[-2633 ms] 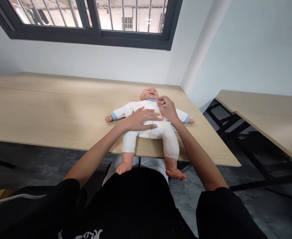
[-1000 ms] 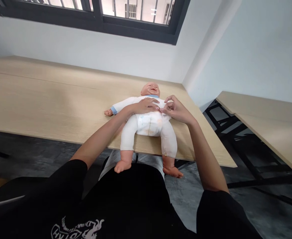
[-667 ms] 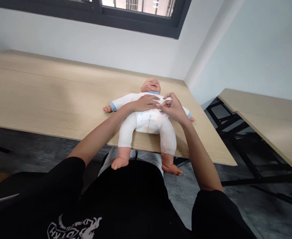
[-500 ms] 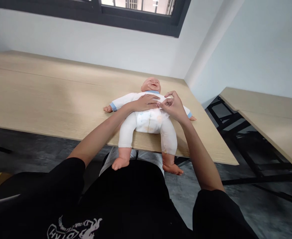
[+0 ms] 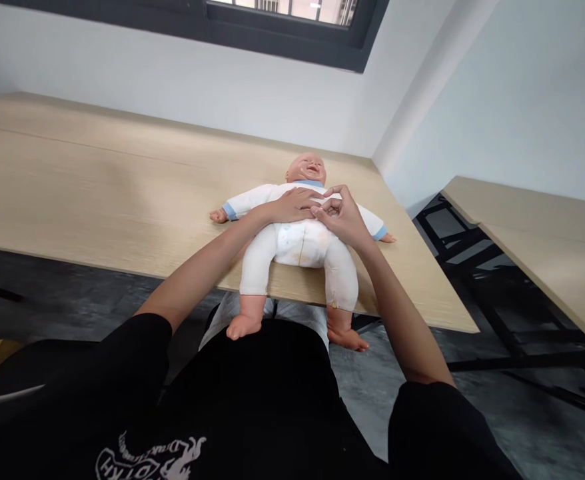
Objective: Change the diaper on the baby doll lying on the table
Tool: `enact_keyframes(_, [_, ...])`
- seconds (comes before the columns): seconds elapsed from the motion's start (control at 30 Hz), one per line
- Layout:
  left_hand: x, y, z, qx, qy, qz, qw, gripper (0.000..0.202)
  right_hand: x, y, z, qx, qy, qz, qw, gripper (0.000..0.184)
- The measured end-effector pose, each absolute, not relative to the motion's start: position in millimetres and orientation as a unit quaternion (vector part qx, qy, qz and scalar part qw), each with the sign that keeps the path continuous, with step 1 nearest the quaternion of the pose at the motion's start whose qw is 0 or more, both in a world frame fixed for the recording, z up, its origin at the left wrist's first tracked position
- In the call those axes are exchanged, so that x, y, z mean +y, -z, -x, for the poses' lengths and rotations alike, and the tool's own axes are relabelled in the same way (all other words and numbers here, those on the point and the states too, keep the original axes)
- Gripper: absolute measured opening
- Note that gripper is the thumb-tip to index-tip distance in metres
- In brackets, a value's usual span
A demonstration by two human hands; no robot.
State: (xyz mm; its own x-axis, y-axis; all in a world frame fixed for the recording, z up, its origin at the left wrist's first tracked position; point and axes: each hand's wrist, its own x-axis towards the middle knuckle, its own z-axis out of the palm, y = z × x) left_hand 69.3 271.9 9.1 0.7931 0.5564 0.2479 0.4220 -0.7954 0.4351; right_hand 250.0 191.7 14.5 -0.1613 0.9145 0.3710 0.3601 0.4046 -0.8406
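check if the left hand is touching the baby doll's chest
Touching. The head view shows the left hand lying flat across the chest of the baby doll, its palm and fingers resting on the white onesie with no gap.

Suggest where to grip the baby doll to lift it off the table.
Probably the baby doll's trunk, at the waist, with a hand on each side, coming from the near side. It lies on its back with arms spread, so the trunk is the bulkiest central part. The feet hang past the near edge of the table.
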Motion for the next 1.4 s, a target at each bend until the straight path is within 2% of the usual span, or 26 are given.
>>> enact_keyframes(0.13, [275, -4, -71, 0.226, -0.21, -0.93, 0.2, 0.042, 185, -14, -243, -0.714, -0.308, 0.453, 0.436, 0.064])
enact_keyframes(0.23, [275, -2, -71, 0.194, -0.291, -0.906, 0.236, 0.042, 183, -14, -242, -0.714, -0.315, 0.452, 0.432, 0.066])
enact_keyframes(0.37, [273, 1, -65, 0.276, -0.437, -0.83, 0.211, 0.036, 184, -12, -243, -0.725, -0.299, 0.45, 0.427, 0.069])
enact_keyframes(0.47, [271, 6, -48, 0.331, -0.48, -0.79, 0.191, 0.028, 187, -9, -243, -0.726, -0.284, 0.445, 0.44, 0.066])
enact_keyframes(0.67, [260, 19, 1, 0.431, -0.419, -0.783, 0.163, 0.019, 191, -3, -242, -0.744, -0.233, 0.438, 0.448, 0.043])
enact_keyframes(0.8, [253, 22, 13, 0.461, -0.334, -0.799, 0.192, 0.018, 191, -4, -241, -0.746, -0.234, 0.44, 0.443, 0.043])
enact_keyframes(0.97, [242, 14, 13, 0.381, -0.268, -0.824, 0.321, 0.033, 190, -4, -240, -0.744, -0.232, 0.441, 0.445, 0.045])
enact_keyframes(1.1, [239, 10, 17, 0.398, -0.274, -0.783, 0.392, 0.042, 189, -4, -240, -0.745, -0.231, 0.44, 0.445, 0.042])
enact_keyframes(1.3, [246, 0, 30, 0.452, -0.273, -0.655, 0.541, 0.036, 190, -5, -241, -0.748, -0.235, 0.44, 0.437, 0.039])
enact_keyframes(1.4, [249, -8, 38, 0.463, -0.284, -0.617, 0.569, 0.039, 190, -5, -240, -0.747, -0.236, 0.444, 0.436, 0.038])
